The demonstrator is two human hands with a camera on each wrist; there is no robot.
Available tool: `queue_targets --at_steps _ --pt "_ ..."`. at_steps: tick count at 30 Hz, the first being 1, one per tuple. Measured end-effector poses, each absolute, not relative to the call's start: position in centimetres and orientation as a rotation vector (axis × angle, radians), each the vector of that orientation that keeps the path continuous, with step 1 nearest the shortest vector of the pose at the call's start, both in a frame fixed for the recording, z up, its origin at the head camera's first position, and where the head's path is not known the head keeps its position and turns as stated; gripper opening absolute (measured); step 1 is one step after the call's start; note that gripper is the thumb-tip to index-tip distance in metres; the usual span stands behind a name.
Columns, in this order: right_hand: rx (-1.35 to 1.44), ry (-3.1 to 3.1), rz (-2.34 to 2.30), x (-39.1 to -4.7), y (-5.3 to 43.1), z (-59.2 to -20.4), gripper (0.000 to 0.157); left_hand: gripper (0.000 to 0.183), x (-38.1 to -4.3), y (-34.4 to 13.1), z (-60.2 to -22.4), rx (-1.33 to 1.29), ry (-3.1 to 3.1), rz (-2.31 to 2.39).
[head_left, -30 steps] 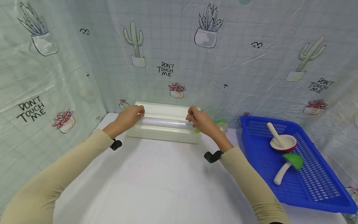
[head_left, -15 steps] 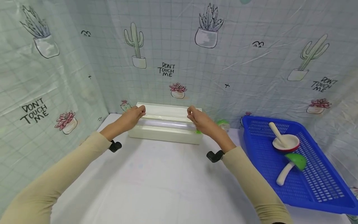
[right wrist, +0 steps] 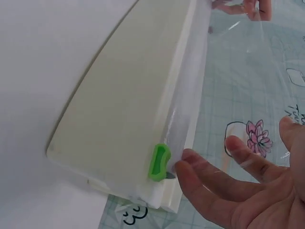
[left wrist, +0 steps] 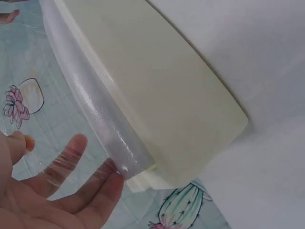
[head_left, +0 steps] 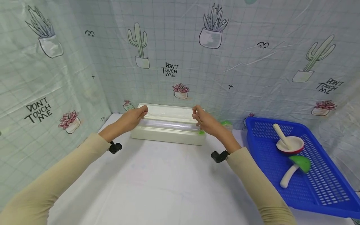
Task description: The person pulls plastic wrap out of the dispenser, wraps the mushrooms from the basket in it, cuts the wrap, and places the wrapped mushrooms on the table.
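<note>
A long cream cling film dispenser [head_left: 167,137] lies with its lid [head_left: 168,113] raised, and the shiny roll of film [head_left: 170,125] shows inside. My left hand [head_left: 131,119] is at its left end, pinching the edge of the clear cling film [right wrist: 243,62]. At the right end my right hand [head_left: 208,122] pinches the other side of the film. Both wrist views show the thin sheet drawn up from the roll across my fingers. Some fingertips rest right at the roll's ends. A green cutter slider [right wrist: 159,162] sits on the dispenser's right end, close to my right fingers.
A blue basket [head_left: 262,190] on the right holds a white bowl with a red outside [head_left: 295,143], a pale-handled spoon [head_left: 281,134] and a green-capped mushroom-shaped thing [head_left: 301,163]. Behind my right hand is a green-topped clear object [head_left: 226,124]. A patterned curtain [head_left: 180,40] hangs close behind.
The hands keep their places at the dispenser's ends, the right fingers shifting slightly. The whole head view has drifted a little, moving the scene slightly to the right.
</note>
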State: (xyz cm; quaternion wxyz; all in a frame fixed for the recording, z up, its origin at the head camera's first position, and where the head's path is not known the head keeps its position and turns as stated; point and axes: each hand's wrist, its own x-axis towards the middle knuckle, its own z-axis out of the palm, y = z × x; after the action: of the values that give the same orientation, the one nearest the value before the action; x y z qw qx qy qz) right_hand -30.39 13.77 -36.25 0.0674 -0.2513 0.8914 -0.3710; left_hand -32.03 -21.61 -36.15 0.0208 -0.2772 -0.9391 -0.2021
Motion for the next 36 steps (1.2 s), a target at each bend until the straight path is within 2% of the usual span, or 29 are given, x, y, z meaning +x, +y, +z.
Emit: queue_targets --at_steps 9,14,19,24,30,36 --pt "-0.667 2.618 -1.243 -30.7 14.1 -36.3 0.018 0.019 -32.2 -22.7 -36.0 -0.863 -2.994 -0.776" --pt "-0.674 2.592 -1.296 -30.8 14.3 -36.3 0.017 0.046 -32.0 -23.8 -36.4 -0.916 -2.974 -0.842" --pt "-0.656 2.556 -1.335 -30.7 14.5 -36.3 0.017 0.027 -32.2 -24.7 -37.1 -0.712 -2.929 -0.952" --pt "-0.694 2.553 -1.292 -31.0 14.8 -36.2 0.017 0.028 -31.9 -25.6 -37.1 -0.495 -2.951 -1.235" --pt "-0.793 2.656 -1.176 -31.5 15.3 -36.4 0.016 0.032 -31.5 -26.1 -36.0 -0.623 -2.928 -1.56" --pt "-0.801 2.554 -1.328 -32.1 15.8 -37.3 0.02 0.028 -31.4 -25.3 -35.5 -0.618 -2.907 -1.431"
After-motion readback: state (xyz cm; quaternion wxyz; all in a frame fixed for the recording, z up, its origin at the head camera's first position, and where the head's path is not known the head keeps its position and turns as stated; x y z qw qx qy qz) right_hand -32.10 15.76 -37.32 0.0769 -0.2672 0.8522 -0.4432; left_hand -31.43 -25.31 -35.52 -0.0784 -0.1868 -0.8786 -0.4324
